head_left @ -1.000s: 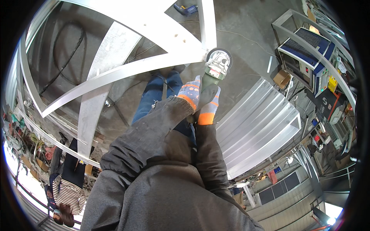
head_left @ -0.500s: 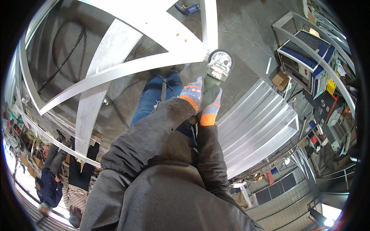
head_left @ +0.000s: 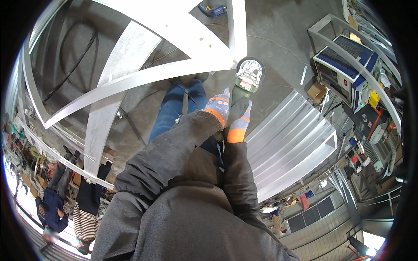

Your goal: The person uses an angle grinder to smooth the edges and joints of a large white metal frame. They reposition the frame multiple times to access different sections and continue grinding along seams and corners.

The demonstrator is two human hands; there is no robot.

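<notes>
An angle grinder [head_left: 244, 85] with a green body and silver head is gripped in both my gloved hands. My left hand [head_left: 218, 106], in a grey patterned glove with an orange cuff, closes around the body's left side. On the other side my right hand [head_left: 240, 123], gloved alike, wraps the body lower down. The round disc faces away from me, beside the corner where the bars of a silver metal frame [head_left: 126, 85] meet. Whether the disc touches the metal, I cannot tell.
Ribbed metal profiles [head_left: 291, 143] lie to the right. Behind them stands a blue-and-white machine [head_left: 344, 61] beside a cardboard box [head_left: 317, 92]. A blue power tool [head_left: 212, 11] and cables lie on the floor. Two people [head_left: 72, 209] are at the lower left.
The grinder and both hands have shifted very slightly to the right and toward me. The two people at the lower left have changed posture a little.
</notes>
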